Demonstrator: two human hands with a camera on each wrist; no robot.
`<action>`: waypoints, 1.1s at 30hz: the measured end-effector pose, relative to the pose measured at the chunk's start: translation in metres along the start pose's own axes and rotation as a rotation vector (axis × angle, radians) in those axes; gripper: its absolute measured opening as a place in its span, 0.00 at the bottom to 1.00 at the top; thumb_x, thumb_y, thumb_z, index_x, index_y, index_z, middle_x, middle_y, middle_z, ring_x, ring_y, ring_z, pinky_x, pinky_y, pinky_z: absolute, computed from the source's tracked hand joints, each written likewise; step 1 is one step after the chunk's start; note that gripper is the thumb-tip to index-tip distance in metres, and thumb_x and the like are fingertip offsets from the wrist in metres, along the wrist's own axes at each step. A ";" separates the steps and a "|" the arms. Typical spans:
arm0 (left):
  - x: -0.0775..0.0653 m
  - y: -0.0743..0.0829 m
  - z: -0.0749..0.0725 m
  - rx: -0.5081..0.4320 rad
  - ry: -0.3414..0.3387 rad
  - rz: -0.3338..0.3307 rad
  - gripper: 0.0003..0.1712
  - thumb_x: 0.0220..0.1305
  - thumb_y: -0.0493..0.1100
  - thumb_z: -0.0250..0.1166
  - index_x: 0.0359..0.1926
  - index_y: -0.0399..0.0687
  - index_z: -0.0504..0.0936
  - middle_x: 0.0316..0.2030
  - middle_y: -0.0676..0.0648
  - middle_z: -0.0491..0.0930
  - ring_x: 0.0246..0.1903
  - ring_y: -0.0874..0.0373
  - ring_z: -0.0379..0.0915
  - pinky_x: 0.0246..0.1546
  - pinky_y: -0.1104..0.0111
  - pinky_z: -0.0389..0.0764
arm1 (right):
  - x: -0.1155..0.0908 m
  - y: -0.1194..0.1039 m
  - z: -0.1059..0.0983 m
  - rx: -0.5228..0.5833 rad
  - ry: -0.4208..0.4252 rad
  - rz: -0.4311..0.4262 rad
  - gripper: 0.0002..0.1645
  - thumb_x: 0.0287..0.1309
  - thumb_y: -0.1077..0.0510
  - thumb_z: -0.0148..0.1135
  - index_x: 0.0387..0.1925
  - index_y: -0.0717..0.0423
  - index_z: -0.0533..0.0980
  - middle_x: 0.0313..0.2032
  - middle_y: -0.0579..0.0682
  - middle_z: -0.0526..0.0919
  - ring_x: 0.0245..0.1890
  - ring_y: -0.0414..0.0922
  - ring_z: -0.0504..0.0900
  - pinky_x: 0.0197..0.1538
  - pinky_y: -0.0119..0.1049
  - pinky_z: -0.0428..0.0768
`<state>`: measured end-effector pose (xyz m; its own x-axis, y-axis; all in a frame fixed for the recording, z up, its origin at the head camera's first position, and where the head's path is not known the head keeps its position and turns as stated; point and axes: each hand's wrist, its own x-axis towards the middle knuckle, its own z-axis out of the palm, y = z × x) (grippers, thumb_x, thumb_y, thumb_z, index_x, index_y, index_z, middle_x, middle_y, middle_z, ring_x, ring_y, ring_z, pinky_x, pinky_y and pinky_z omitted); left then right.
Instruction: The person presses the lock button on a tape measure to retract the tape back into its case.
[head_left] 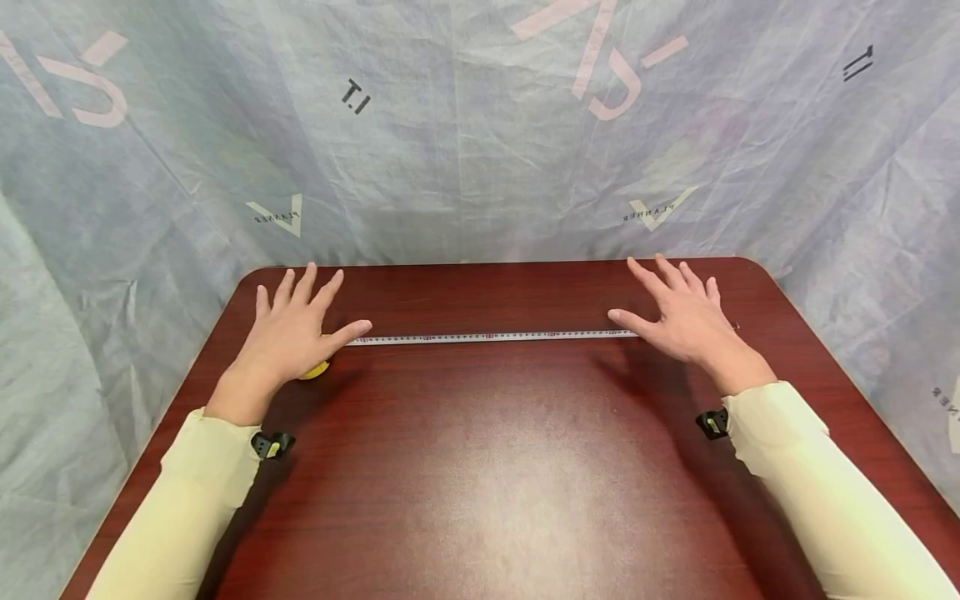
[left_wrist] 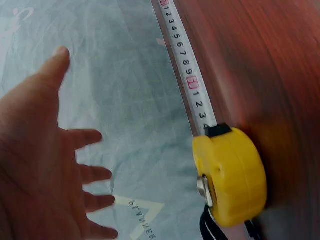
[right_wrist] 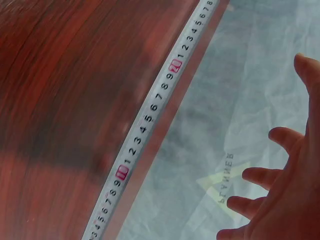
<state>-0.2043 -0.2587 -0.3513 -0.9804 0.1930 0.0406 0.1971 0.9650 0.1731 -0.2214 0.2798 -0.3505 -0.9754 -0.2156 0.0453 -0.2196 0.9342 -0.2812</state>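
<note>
A tape measure with a yellow case (left_wrist: 235,175) stands on the table at the left, its white numbered blade (head_left: 487,337) drawn out to the right across the tabletop. My left hand (head_left: 288,337) hovers over the case with fingers spread, hiding most of it in the head view. In the left wrist view that hand is apart from the case, which has a metal clip and a black strap. My right hand (head_left: 686,321), fingers also spread, is held above the far end of the blade and covers part of it. Neither hand holds anything.
The dark red wooden table (head_left: 480,467) has rounded far corners. A grey printed cloth (head_left: 465,133) hangs behind it and along both sides. Each wrist wears a black strap device, the left one (head_left: 272,445) and the right one (head_left: 712,423) at the sleeve cuffs.
</note>
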 end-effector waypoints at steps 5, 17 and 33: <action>-0.005 -0.006 -0.003 -0.035 0.007 0.007 0.58 0.65 0.83 0.48 0.84 0.56 0.48 0.81 0.35 0.39 0.78 0.30 0.31 0.70 0.34 0.28 | -0.005 0.009 -0.003 0.027 0.033 -0.005 0.56 0.63 0.22 0.55 0.83 0.37 0.49 0.80 0.63 0.46 0.76 0.72 0.43 0.69 0.73 0.32; -0.014 -0.019 -0.006 -0.068 0.028 0.022 0.57 0.66 0.80 0.53 0.83 0.54 0.50 0.80 0.33 0.43 0.78 0.31 0.36 0.71 0.35 0.34 | -0.012 0.030 -0.008 0.053 0.083 -0.007 0.53 0.66 0.27 0.58 0.82 0.42 0.53 0.78 0.67 0.50 0.73 0.76 0.49 0.67 0.75 0.44; -0.019 -0.035 -0.006 -0.144 0.087 0.054 0.53 0.68 0.73 0.59 0.83 0.55 0.51 0.79 0.34 0.48 0.74 0.28 0.46 0.67 0.32 0.49 | -0.016 0.046 -0.015 0.126 0.066 0.032 0.51 0.69 0.30 0.57 0.83 0.41 0.51 0.78 0.65 0.51 0.71 0.78 0.50 0.60 0.79 0.49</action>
<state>-0.1927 -0.2974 -0.3524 -0.9654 0.2215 0.1377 0.2542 0.9170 0.3073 -0.2158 0.3307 -0.3499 -0.9819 -0.1627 0.0965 -0.1880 0.8963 -0.4016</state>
